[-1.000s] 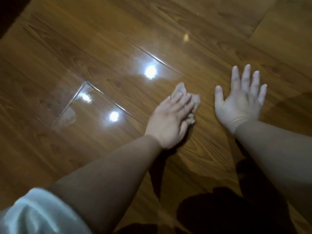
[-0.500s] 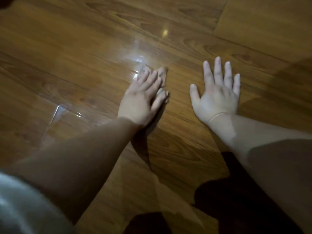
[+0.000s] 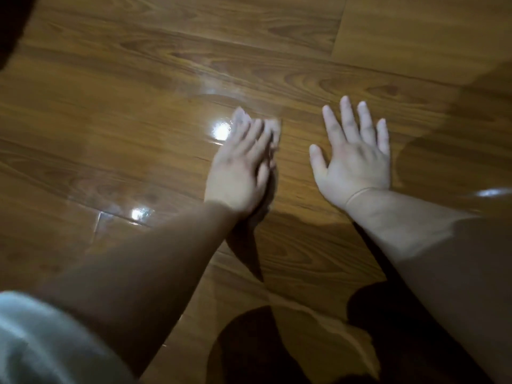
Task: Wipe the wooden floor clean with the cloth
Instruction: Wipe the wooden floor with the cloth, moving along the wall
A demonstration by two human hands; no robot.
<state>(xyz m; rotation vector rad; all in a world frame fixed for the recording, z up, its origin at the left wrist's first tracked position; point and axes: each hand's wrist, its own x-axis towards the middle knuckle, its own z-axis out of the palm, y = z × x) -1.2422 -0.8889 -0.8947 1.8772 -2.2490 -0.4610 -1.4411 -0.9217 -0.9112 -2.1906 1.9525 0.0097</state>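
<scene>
Under the straight fingers of the left hand [image 3: 239, 170], a little above the middle of the view, the cloth [image 3: 274, 126] is pressed flat against the wooden floor [image 3: 138, 92]. Only a pale, blurred edge of it can be seen, sticking out past the fingertips at the hand's 1 o'clock. The rest is covered by the palm and fingers. Those fingers are stretched out and laid nearly together, not curled round the cloth.

At 3 o'clock from the cloth, and apart from it, the right hand [image 3: 357, 159] is laid palm-down on the bare boards. Its fingers are spread and straight, and nothing is held.

A bright glare spot [image 3: 221, 131] is seen just beside the left hand at its 10 o'clock. A second glare [image 3: 138, 213] lies at its 8 o'clock beside a board seam, and a third glare [image 3: 490, 193] lies at the view's 3 o'clock edge. A pale sleeve [image 3: 41, 342] fills the 7 o'clock corner. Dark shadows [image 3: 263, 345] are cast on the boards at 6 o'clock, between the two forearms.
</scene>
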